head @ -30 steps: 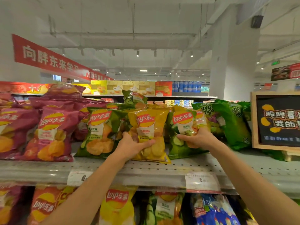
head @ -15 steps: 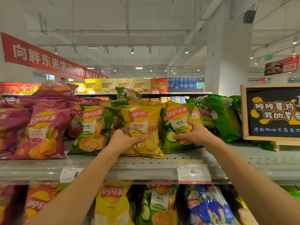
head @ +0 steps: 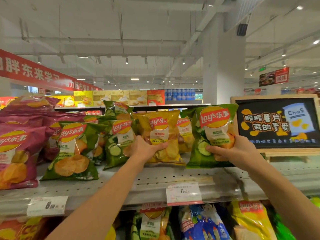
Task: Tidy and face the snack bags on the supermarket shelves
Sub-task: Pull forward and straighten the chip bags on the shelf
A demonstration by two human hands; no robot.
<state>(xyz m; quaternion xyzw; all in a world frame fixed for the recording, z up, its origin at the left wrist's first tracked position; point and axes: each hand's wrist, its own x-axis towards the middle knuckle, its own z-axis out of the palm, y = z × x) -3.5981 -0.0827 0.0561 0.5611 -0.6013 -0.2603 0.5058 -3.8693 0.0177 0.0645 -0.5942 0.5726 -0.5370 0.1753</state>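
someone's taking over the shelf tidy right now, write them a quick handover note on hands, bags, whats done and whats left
Left hand: grip shut on the yellow bag, bottom on the top shelf.
Right hand: grip shut on the green cucumber bag, upright beside the chalkboard sign.
Done: both held bags face front.
Left: set them down in line, straighten the leaning green bags and the piled purple bags.

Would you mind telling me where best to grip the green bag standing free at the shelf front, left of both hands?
Probably grip the green bag by its flat top seam, from the front; it leans back with that edge clear.
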